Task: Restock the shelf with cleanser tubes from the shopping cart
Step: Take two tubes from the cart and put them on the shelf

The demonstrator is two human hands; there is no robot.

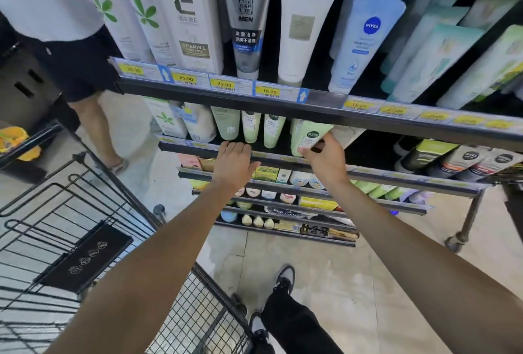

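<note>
My right hand [325, 159] grips the lower end of a pale green cleanser tube [310, 135] at the second shelf [368, 174], just under the top shelf's rail. Two similar green tubes [263, 130] stand upright to its left on the same shelf. My left hand [236, 164] hovers with straight fingers, palm down, over the shelf's front edge below those tubes, holding nothing. The black wire shopping cart [85, 240] stands at the lower left; no tubes show in the part of its basket that I can see.
The top shelf [226, 96] carries tall white, grey and blue tubes above yellow price tags. Lower shelves hold boxes and jars. A person in a white shirt and dark shorts [56, 28] stands at the left beside the cart. My foot [283, 280] is on the tiled floor.
</note>
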